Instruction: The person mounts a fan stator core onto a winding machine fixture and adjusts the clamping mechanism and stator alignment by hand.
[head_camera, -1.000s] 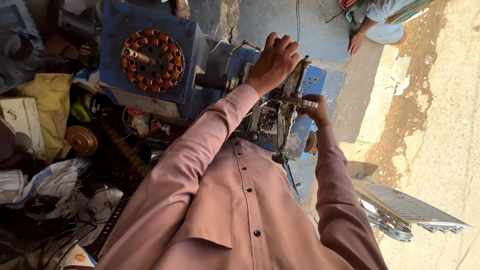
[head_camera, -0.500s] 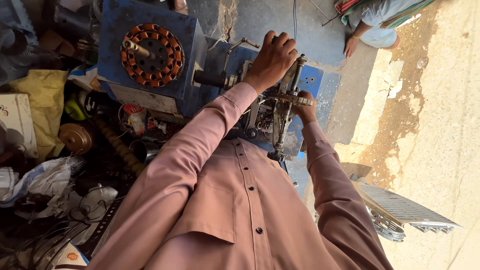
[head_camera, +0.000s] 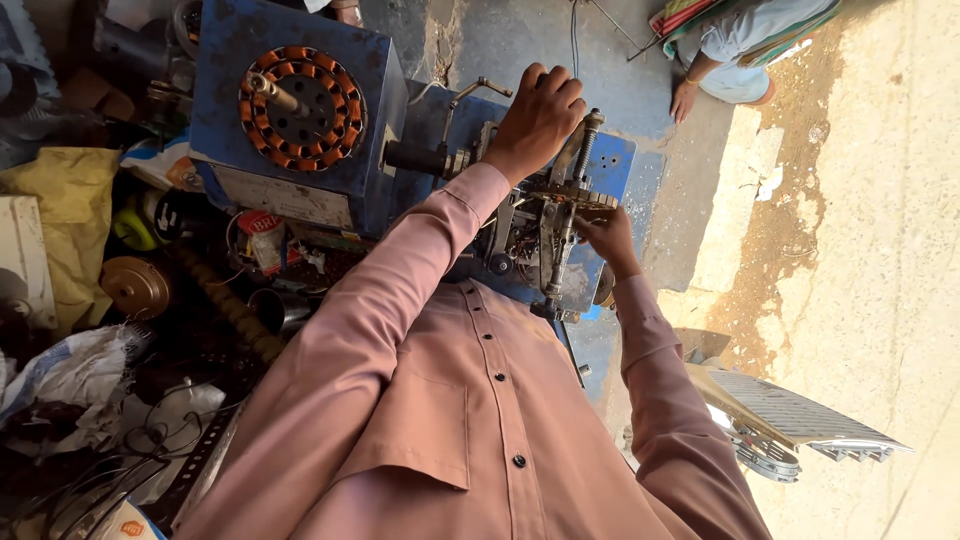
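The blue winding machine (head_camera: 300, 150) is the landmark here, a boxy blue body with a copper-wound stator (head_camera: 302, 95) mounted on its face. Just to the right of that stator, the left hand (head_camera: 540, 115) is curled shut over the top of the machine's metal mechanism (head_camera: 555, 230), fingers wrapped round a part I cannot make out. Below and right of it, the right hand (head_camera: 608, 235) is closed in a pinch on the toothed metal piece at the mechanism's side. Both pink sleeves reach in from the bottom. Left of the machine lie a yellow cloth (head_camera: 65, 200), a small red can (head_camera: 265, 235) and a round brass-coloured part (head_camera: 135, 287). Beyond the machine, another person's hand (head_camera: 685, 100) rests on the ground.
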